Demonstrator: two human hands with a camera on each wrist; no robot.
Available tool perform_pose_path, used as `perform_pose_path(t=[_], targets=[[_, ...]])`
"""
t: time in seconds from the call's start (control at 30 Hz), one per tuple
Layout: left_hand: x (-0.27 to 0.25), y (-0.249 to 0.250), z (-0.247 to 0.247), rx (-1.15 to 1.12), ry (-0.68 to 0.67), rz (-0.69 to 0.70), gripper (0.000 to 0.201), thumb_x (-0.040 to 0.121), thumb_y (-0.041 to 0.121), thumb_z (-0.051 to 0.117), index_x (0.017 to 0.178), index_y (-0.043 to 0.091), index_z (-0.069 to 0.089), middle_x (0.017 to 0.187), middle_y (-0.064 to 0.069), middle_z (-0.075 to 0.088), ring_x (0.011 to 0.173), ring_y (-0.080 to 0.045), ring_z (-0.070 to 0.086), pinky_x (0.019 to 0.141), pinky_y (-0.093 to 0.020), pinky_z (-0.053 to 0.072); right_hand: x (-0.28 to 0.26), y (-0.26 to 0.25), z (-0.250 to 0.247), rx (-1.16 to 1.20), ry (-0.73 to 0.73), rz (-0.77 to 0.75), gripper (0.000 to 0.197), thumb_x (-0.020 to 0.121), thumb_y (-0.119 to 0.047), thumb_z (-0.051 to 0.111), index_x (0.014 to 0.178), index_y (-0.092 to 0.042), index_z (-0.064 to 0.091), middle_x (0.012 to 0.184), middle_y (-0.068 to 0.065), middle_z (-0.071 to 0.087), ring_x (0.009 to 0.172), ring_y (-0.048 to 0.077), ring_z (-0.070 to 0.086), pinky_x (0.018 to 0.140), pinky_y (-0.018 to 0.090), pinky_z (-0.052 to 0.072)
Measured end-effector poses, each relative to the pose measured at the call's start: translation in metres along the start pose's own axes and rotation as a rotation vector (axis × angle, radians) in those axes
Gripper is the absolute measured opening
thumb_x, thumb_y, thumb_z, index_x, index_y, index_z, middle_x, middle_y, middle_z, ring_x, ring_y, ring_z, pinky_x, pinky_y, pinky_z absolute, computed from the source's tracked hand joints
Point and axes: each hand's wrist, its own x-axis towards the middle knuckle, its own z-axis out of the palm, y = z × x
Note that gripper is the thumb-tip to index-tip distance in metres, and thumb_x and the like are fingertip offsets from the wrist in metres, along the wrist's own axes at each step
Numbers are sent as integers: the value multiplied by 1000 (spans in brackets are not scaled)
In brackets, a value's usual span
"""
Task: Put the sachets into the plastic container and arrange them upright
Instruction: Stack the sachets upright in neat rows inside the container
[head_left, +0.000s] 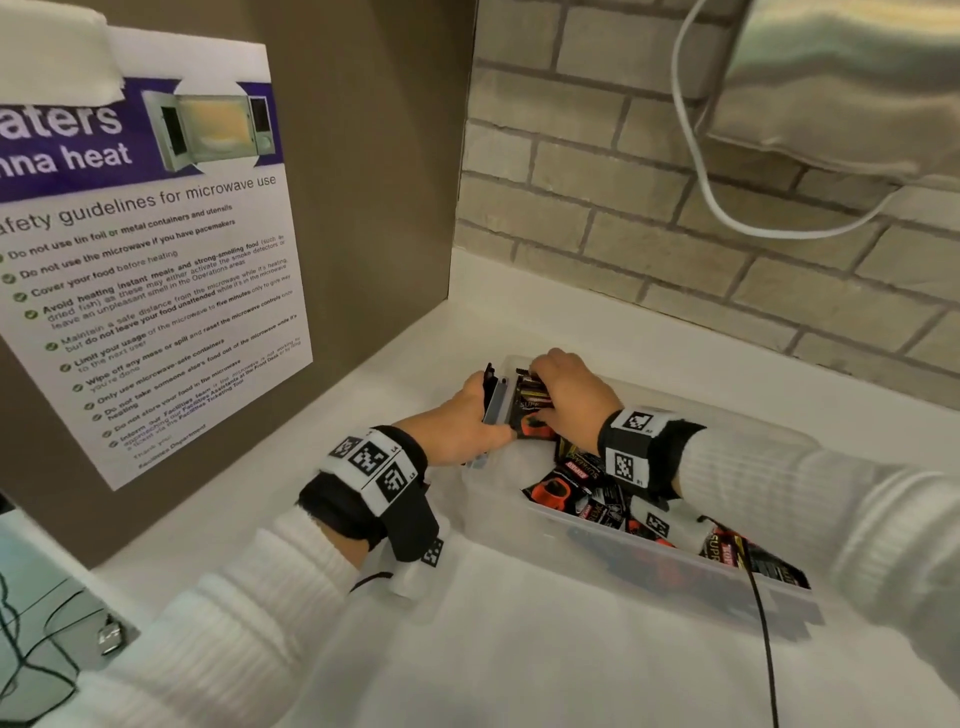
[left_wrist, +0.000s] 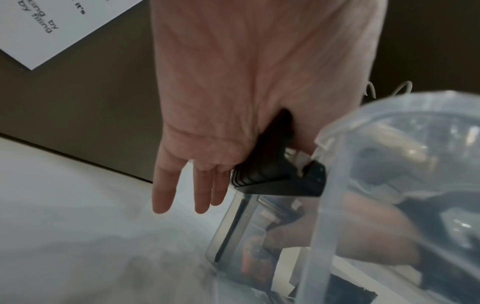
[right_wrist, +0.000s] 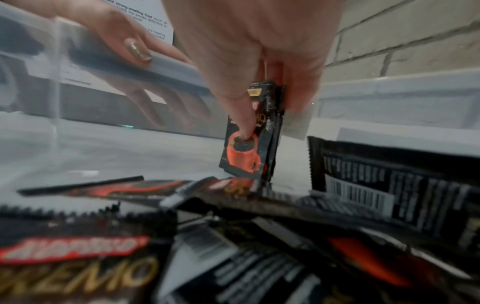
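Head view shows loose sachets (head_left: 597, 499) lying flat in a heap in the near and middle part of the container (head_left: 675, 587), under the right wrist. Past them, at the far left end, the right hand (head_left: 571, 400) pinches a small bundle (right_wrist: 249, 131) of sachets, thumb on the front and fingers behind, long axis upright and bottom edge near the floor of the container. Just left of it the left hand (head_left: 457, 421) grips the end wall, thumb inside and fingers straight down outside. By this layout the right hand is nearer the heap, which lies back toward the person from the bundle.
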Motion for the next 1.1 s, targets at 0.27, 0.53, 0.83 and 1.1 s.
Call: perform_pose_path(t=[0.27,0.53,0.83,1.1], targets=[[-1,1,0,-12,-23,-7,73,92,25,55,145,18,5,116,1,41,96,-10,48,70,-17,45,6,8,0,-204,133,96,51,78,-32,72,115,-8,46,120,8,41,107,27,40,73,32,32],[-4,2,-1,-10,-30,-1,77,91,30,56,145,19,3,117,2,41,93,-5,49,73,-16,46,2,7,-4,266,179,71,42,78,-1,67,115,-5,49,117,12,46,103,26,50,81,28,41],[-5,3,-2,-4,-42,-7,77,91,30,55,146,17,2,119,1,40,98,-9,47,74,-15,45,-3,7,-2,321,127,126,42,84,-9,63,125,-4,51,120,14,52,108,27,55,90,28,41],[-5,2,-2,-7,-48,-11,76,91,32,54,145,18,2,115,3,41,93,-4,48,76,-17,45,-6,8,-6,276,76,343,34,79,-32,71,79,-8,47,77,0,47,70,17,48,47,21,28]])
